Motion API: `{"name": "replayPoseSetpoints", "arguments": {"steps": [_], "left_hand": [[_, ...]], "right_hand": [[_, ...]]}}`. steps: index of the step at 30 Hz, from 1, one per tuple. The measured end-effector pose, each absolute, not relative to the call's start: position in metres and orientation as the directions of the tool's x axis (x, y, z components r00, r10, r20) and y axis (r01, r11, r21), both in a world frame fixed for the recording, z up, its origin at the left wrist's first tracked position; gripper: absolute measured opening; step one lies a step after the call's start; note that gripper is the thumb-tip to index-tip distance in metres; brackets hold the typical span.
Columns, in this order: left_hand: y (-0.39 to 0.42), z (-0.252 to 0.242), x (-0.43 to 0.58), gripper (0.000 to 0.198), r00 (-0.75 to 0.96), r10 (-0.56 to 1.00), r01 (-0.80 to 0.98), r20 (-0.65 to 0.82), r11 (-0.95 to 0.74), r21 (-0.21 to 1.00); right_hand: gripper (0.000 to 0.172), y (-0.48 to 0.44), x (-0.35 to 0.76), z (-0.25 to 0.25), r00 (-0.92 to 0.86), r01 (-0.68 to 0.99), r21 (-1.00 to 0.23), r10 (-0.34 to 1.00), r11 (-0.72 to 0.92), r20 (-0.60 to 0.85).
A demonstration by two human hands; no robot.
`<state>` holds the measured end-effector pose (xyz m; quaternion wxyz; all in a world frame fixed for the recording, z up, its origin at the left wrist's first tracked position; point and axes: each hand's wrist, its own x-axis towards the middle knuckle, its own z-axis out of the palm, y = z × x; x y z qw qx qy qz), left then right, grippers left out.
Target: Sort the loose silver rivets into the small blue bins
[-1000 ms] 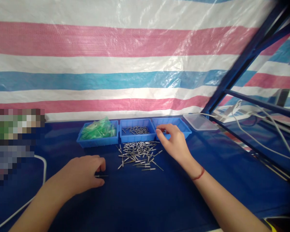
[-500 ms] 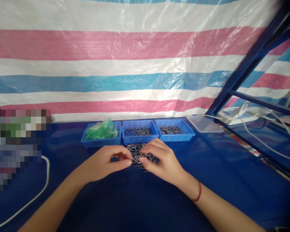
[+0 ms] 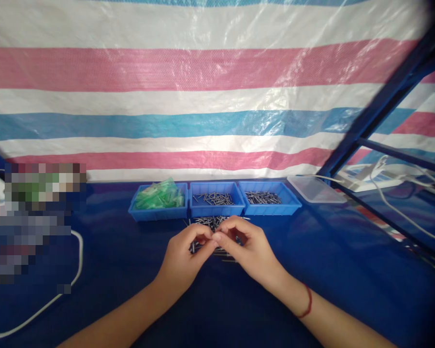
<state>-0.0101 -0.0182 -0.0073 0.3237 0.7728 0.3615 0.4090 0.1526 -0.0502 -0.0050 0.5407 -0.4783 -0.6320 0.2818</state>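
Observation:
My left hand (image 3: 188, 253) and my right hand (image 3: 252, 246) meet at their fingertips above a loose pile of thin metal pins (image 3: 206, 221), which look like nails or screws. Each hand is closed in a pinch, thumb against forefinger. Whatever sits between the fingertips is too small and too covered to make out. Part of the pile is hidden behind both hands. Just beyond it stand a middle blue tray (image 3: 217, 211) holding some of these pins and a right blue tray (image 3: 273, 210) holding more.
A left blue tray (image 3: 159, 214) holds green plastic bags (image 3: 159, 194). A clear lid (image 3: 317, 189) lies right of the trays. Along the left runs a white cable (image 3: 80, 256); a blue metal frame (image 3: 373, 113) rises at the right. Striped plastic sheeting (image 3: 203, 125) hangs behind.
My hands have come together: the left moved right until its fingertips met those of the right hand. The view has shifted slightly, so the trays appear further right.

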Motion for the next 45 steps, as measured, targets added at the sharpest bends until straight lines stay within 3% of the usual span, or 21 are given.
{"name": "replayPoseSetpoints", "arguments": {"steps": [5,11,21,38,41,45], "left_hand": [[-0.020,-0.007,-0.009,0.009,0.377,0.836,0.286,0.397,-0.513,0.809],[-0.019,-0.010,-0.009,0.007,0.421,0.831,0.303,0.364,-0.507,0.807],[-0.017,0.000,-0.013,0.011,0.617,0.708,0.329,0.345,-0.629,0.704],[-0.009,-0.002,-0.020,0.007,0.495,0.748,0.403,0.443,-0.649,0.645],[-0.010,0.000,-0.021,0.016,0.523,0.746,0.452,0.412,-0.653,0.608],[-0.013,0.000,-0.022,0.028,0.650,0.678,0.514,0.342,-0.724,0.460]], "right_hand": [[0.024,-0.049,0.153,-0.007,0.064,0.228,-0.913,0.931,0.337,0.360],[0.021,-0.048,0.154,-0.009,0.060,0.252,-0.901,0.923,0.354,0.380],[0.018,-0.050,0.155,-0.005,0.024,0.277,-0.883,0.916,0.379,0.401],[0.010,-0.047,0.156,-0.004,-0.039,0.262,-0.900,0.936,0.348,0.350],[0.013,-0.040,0.168,0.000,0.086,0.258,-0.907,0.927,0.333,0.365],[0.020,-0.021,0.208,-0.002,0.443,0.320,-0.901,0.795,0.292,0.415]]}}
